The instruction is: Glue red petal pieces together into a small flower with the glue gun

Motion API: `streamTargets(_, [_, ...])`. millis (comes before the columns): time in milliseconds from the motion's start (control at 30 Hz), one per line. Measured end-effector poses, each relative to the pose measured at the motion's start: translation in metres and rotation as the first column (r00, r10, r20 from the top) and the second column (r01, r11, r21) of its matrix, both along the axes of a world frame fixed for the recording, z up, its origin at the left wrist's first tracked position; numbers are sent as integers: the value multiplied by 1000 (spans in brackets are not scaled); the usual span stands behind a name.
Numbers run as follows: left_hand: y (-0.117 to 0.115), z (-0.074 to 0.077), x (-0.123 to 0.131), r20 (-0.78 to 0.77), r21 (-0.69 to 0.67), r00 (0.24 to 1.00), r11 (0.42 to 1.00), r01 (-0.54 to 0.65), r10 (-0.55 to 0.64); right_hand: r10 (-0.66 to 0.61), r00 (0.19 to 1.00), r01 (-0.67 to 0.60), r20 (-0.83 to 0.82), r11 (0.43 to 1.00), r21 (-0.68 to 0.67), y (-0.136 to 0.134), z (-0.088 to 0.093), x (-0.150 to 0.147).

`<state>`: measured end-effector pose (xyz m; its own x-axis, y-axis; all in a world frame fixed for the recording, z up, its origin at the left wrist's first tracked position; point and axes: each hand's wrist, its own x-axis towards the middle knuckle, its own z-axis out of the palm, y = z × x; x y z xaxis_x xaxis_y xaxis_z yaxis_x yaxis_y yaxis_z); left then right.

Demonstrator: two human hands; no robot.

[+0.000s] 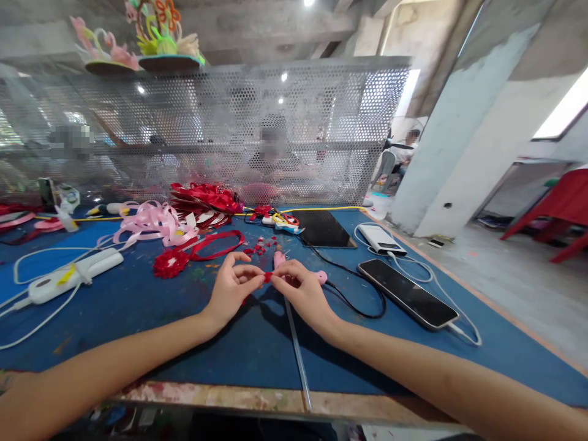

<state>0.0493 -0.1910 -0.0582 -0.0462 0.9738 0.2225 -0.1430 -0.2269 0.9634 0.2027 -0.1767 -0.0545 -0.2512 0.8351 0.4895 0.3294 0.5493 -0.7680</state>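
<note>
Between the fingertips of both hands is a small red piece [267,277], seemingly ribbon. My left hand [232,286] pinches it from one side with thumb and index finger, its other fingers curled loosely. From the opposite side my right hand [304,293] pinches the same piece. Partly hidden behind the right hand lies a pink glue gun [322,277], with a long clear glue stick [297,352] reaching toward the table edge. Small red scraps [261,246] are scattered just beyond the hands. A red ribbon flower [171,263] with a trailing ribbon lies to the left.
Pink ribbon [154,223] and a heap of red ribbon pieces [204,202] lie farther back. At left is a white power strip [76,275] with cables. A phone [408,293], a power bank [381,239] and a dark tablet [324,228] lie right. A perforated metal screen [220,135] borders the back.
</note>
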Motion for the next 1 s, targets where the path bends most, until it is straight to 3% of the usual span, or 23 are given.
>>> streamTargets(333, [2, -4, 0, 29, -32, 999, 999, 25, -25, 5, 1000, -5, -1, 999, 43, 0, 0, 0])
streamTargets(500, [3, -6, -1, 78, -51, 994, 996, 76, -72, -8, 996, -12, 91, 976, 217, 1, 1, 3])
streamTargets(633, [3, -7, -2, 82, -56, 992, 994, 96, -91, -99, 948, -54, 302, 886, 461, 4, 1, 8])
streamTargets(733, [4, -8, -3, 86, -59, 992, 993, 99, -94, -198, 889, -80, 412, 821, 566, 5, 0, 11])
streamTargets(1000, [4, -8, -4, 93, -71, 991, 992, 103, -96, -343, 822, -153, 455, 636, 756, 10, 1, 14])
